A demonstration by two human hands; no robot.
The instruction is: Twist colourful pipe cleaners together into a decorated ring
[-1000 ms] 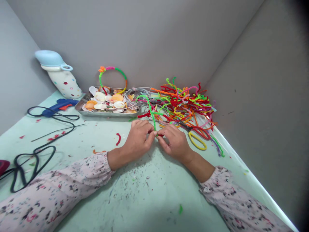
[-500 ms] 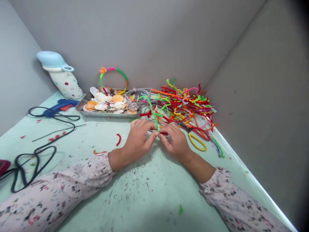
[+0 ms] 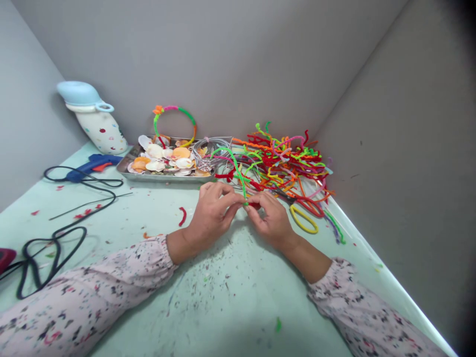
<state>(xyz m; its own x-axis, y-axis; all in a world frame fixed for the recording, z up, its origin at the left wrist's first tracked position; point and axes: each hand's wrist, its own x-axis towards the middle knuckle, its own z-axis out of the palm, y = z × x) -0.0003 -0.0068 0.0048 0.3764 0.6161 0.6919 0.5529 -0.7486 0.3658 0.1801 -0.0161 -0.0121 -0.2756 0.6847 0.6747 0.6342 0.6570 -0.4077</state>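
Observation:
My left hand [image 3: 212, 213] and my right hand [image 3: 271, 216] meet above the table, fingertips pinched together. Between them is the lower end of a bright green pipe cleaner [image 3: 238, 168], whose free length arcs up and to the left. My left thumb and index finger close on this green end. The right thumb and index finger press against it from the other side. A bit of red pipe cleaner [image 3: 254, 205] shows under the right fingers. Whether a thin wire also lies in the grip is hidden by my fingers.
Behind my hands lie a heap of coloured pipe cleaners [image 3: 286, 156], scissors [image 3: 304, 218] and coiled grey wire [image 3: 208, 151]. A metal tray [image 3: 163, 177] of seashells holds a wrapped hoop [image 3: 194, 119]. Leftward are a bottle [image 3: 100, 129], a blue glue gun [image 3: 87, 166] and a black cord [image 3: 55, 238].
My left fingers have shifted their pinch, the index finger now reaching straighter over the thumb. The green pipe cleaner's lower end has moved slightly right. My right hand stays nearly still.

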